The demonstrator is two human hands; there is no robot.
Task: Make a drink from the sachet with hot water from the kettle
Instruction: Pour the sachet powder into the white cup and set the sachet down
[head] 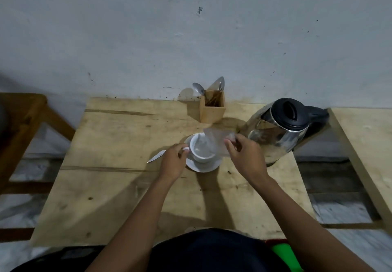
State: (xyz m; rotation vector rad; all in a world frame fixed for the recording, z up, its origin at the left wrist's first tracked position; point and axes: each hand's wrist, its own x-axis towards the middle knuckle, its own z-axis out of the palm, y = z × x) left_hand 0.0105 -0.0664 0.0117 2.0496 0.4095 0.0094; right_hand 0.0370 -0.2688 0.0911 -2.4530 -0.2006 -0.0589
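Sachet (216, 141), pale and blurred, is tilted over the white cup (201, 147), its lower corner dipping toward the cup's mouth; whether anything is falling from it cannot be made out. The right hand (246, 157) pinches the sachet's near edge between thumb and fingertips, the remaining fingers curled loosely behind. The left hand (175, 161) rests at the cup's left side, fingers (185, 149) bent around what appears to be the cup's handle, though the exact hold is partly hidden by the knuckles.

The cup stands on a white saucer (210, 165), which sits near the middle of a bare wooden table (118, 187). A spoon (156, 157) lies flat on the table just left of the left hand, its handle pointing outward toward the left. A steel kettle (280, 129) with a black lid and handle stands just to the right of the cup, near the right hand but apart from it. Behind the cup, against the wall, a small wooden holder (212, 109) stands upright with spoons protruding from its top. Both forearms reach in from the lower edge of the head view, over a dark garment.
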